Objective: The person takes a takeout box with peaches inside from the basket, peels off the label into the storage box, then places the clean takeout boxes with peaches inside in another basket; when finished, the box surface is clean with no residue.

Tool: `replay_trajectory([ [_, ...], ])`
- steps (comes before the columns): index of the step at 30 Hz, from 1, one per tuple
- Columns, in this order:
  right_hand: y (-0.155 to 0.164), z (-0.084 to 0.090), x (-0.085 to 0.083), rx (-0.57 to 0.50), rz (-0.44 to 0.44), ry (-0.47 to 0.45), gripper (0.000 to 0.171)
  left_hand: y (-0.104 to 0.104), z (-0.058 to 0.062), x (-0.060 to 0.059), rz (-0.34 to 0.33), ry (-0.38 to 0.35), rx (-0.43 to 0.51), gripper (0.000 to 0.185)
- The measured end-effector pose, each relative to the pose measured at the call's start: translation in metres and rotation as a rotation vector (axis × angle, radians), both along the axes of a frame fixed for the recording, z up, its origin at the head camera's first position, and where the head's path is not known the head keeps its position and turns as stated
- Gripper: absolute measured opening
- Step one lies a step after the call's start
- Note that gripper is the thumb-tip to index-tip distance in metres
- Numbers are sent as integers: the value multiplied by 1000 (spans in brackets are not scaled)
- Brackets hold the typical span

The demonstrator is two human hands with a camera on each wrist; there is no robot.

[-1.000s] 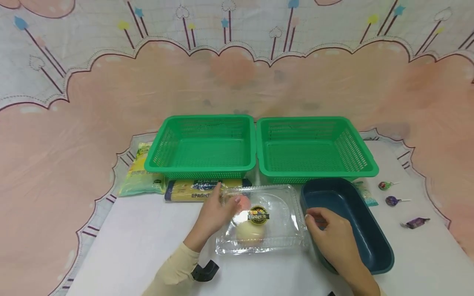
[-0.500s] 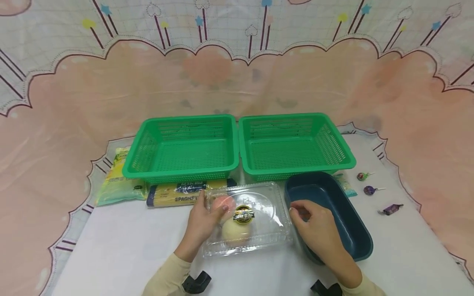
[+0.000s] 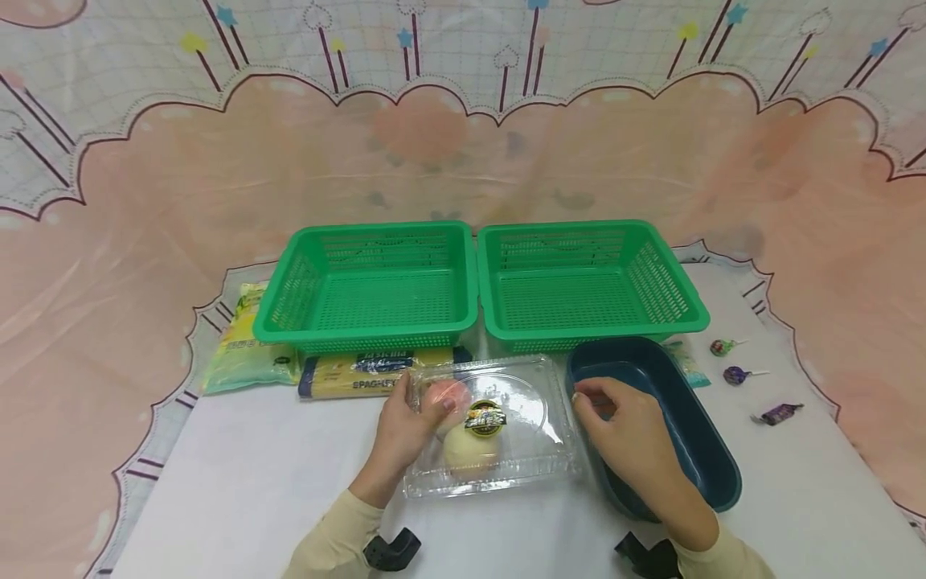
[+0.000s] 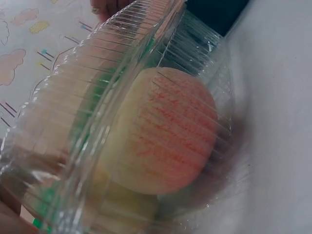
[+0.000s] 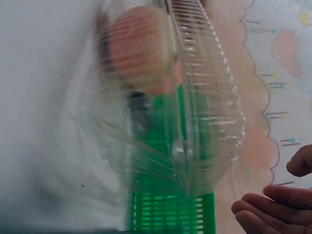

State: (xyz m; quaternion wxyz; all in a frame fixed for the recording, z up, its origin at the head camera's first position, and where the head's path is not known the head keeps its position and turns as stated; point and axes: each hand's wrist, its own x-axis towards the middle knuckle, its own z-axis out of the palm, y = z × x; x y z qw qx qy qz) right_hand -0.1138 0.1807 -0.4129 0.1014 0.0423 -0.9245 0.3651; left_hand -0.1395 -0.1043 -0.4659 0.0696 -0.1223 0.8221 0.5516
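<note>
A clear plastic clamshell box [image 3: 521,434] lies on the white table, holding a pink bun [image 3: 438,392] and a cream bun [image 3: 470,450] under a dark sticker [image 3: 485,418]. My left hand [image 3: 405,426] grips the box's left end, thumb at the back edge and fingers over the lid. The left wrist view shows the box [image 4: 122,73] and the pink bun [image 4: 170,131] close up. My right hand [image 3: 622,426] hovers at the box's right end above a dark blue tray [image 3: 694,426]. Its fingers [image 5: 265,209] are loosely curled, holding nothing and apart from the box [image 5: 204,107].
Two green baskets [image 3: 369,322] [image 3: 593,326] stand side by side behind the box. A spaghetti pack [image 3: 362,374] and a yellow-green bag [image 3: 242,354] lie at the left. Two lollipops [image 3: 719,347] [image 3: 736,375] and a wrapped candy [image 3: 777,413] lie at the right.
The head view has shifted slightly. Both hands stay at the two ends of the clamshell box, which has hardly moved.
</note>
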Motion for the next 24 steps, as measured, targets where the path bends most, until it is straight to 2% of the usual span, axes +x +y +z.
replay_trajectory([
  [11,18,28,-14,2,-25,-10,22,0,-4,0,68,-37,147,95],
  [17,22,35,-21,6,-9,-30,27,0,-7,0,66,-45,203,91],
  [24,18,48,-35,53,63,-58,27,0,-11,1,29,-61,320,83],
])
